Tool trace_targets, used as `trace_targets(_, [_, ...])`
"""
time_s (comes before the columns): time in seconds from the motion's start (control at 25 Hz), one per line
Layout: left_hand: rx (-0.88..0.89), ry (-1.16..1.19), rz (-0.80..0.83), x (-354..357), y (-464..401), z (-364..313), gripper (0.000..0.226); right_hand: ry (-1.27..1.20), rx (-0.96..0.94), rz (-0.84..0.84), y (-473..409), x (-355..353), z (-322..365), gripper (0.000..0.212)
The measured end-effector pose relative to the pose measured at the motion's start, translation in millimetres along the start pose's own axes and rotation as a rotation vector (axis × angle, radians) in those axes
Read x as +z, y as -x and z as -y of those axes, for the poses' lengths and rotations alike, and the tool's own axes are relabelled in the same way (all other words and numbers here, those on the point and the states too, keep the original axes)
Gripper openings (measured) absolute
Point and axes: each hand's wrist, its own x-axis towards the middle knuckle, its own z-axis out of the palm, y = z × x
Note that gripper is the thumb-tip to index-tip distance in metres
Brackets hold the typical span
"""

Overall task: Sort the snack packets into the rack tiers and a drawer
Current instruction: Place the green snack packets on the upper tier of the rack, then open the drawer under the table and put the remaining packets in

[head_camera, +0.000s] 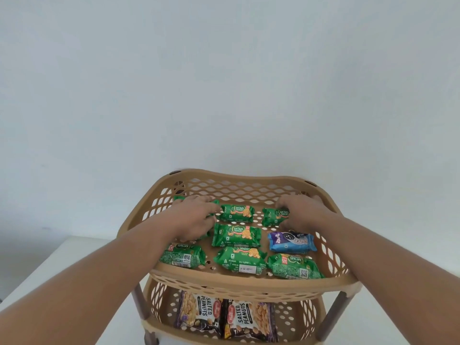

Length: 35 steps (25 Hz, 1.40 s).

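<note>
A tan plastic rack's top tier (239,178) holds several green biscuit packets (237,236) laid flat and one blue packet (290,242) at the right. My left hand (196,215) lies over green packets at the tier's back left, fingers curled on one (177,199). My right hand (302,211) pinches a green packet (273,216) at the back right. In the tier below (154,327), two salted peanut packets (199,312) lie side by side.
The rack stands on a white surface (37,282) against a plain white wall. Brown posts (140,302) join the tiers. No drawer is in view.
</note>
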Motion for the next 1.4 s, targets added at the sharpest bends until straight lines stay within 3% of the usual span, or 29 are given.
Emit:
trace_targets(0.28, [-0.001,0.02,-0.016,-1.0,-0.7,2.8,0.051,-0.071,0.012,-0.016,3.0,-4.3,4.0,0.064])
trace_targets(0.44, [0.011,0.054,-0.074,-6.1,3.9,-2.8,0.045,-0.196,0.005,-0.115,14.3,-13.8,9.5,0.062])
trace_targets(0.72, [0.119,0.025,-0.518,-31.3,31.8,-18.5,0.028,-0.216,-0.139,-0.34,65.7,-48.4,43.2,0.043])
trace_targets(0.88, [0.196,-0.014,-0.591,-38.3,73.9,-30.8,0.026,-0.352,-0.271,-0.344,112.8,-55.8,72.3,0.034])
trace_targets(1.0, [0.266,-0.015,-0.619,-22.3,118.3,-33.8,0.024,-0.306,-0.337,-0.301,147.3,-39.3,90.3,0.046])
trace_targets(1.16, [0.173,0.003,-0.731,16.5,174.3,-29.3,0.033,-0.103,-0.338,-0.296,175.4,-15.3,96.6,0.062])
trace_targets(1.28, [0.083,-0.015,-0.757,47.1,215.2,-27.2,0.042,-0.049,-0.358,-0.455,188.6,-8.5,93.9,0.059])
trace_targets(1.4, [-0.056,0.02,-0.659,97.1,264.3,-29.1,0.048,-0.039,-0.498,-0.645,211.7,17.1,97.9,0.05])
